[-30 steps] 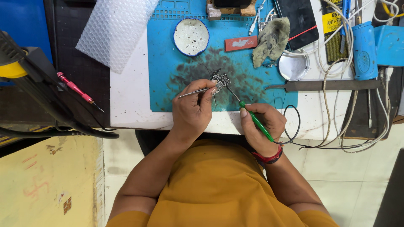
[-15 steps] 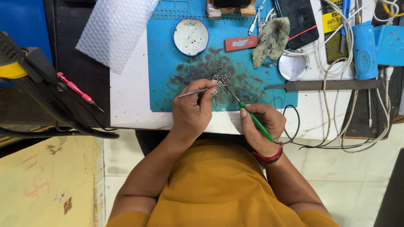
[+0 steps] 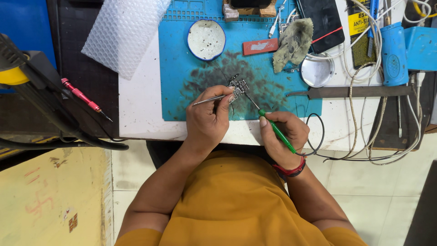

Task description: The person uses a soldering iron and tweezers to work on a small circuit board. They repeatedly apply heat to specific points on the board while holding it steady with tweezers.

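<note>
On the blue work mat [image 3: 182, 82], near its front edge, a small circuit part [image 3: 237, 87] is being worked with two tools. The left hand [image 3: 208, 119] pinches metal tweezers [image 3: 210, 99] closed against the part; the right hand [image 3: 283, 136], just right of the mat's front edge, grips a green-handled screwdriver [image 3: 275, 130], whose tip touches the part. The work looks mid-way: the part is not yet set aside, and how much is left cannot be told. Counted: one part, one pair of tweezers, one green screwdriver, one red screwdriver [image 3: 83, 97] left of the mat, two round dishes.
</note>
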